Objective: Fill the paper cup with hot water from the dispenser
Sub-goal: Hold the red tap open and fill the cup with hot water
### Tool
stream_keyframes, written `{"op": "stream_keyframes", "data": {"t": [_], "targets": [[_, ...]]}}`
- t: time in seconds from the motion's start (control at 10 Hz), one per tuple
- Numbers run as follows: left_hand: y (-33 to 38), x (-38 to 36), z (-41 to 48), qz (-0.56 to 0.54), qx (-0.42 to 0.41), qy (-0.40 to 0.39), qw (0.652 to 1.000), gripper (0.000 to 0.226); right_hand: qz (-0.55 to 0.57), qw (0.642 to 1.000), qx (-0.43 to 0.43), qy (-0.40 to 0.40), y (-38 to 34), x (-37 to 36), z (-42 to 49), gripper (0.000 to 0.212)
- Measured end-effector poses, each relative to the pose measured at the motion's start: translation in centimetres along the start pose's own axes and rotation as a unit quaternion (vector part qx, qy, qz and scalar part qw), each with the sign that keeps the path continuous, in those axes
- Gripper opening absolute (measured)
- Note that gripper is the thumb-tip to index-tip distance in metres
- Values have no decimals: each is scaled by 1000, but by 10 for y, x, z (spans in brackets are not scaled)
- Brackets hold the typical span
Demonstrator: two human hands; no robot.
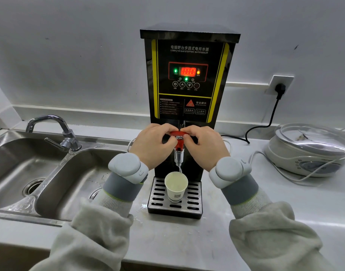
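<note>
A black and yellow water boiler (189,79) stands on the steel counter, its red display lit. Its red tap handle (179,140) sits above a chrome spout (178,158). My left hand (152,145) pinches the handle's left wing and my right hand (205,146) pinches its right wing. A thin stream of water falls from the spout into a white paper cup (176,187). The cup stands upright on the slotted drip tray (158,194), directly under the spout, with liquid visible inside.
A double steel sink (50,173) with a chrome faucet (56,132) lies to the left. A white cooker with a glass lid (308,149) and loose white cables sit at the right. A black plug (280,89) sits in the wall socket. Water is spilled by the tray.
</note>
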State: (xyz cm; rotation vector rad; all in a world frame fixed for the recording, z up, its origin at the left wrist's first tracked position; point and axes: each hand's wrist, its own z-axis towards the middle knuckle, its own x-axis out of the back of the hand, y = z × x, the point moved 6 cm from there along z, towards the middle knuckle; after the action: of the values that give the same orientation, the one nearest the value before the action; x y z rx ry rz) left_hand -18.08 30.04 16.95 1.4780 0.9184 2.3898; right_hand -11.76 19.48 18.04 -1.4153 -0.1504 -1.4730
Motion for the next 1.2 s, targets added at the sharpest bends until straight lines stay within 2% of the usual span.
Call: {"op": "stream_keyframes", "data": {"t": [0.9, 1.1, 1.2], "targets": [[2, 0, 5, 2, -24, 21, 999, 33, -14, 1000, 21, 3, 6, -2, 7, 29], [-2, -4, 6, -24, -20, 26, 999, 44, -8, 1000, 25, 1, 13, -5, 11, 44], [-10, -9, 1, -63, -1, 24, 998, 50, 35, 999, 5, 25, 20, -5, 6, 48]]}}
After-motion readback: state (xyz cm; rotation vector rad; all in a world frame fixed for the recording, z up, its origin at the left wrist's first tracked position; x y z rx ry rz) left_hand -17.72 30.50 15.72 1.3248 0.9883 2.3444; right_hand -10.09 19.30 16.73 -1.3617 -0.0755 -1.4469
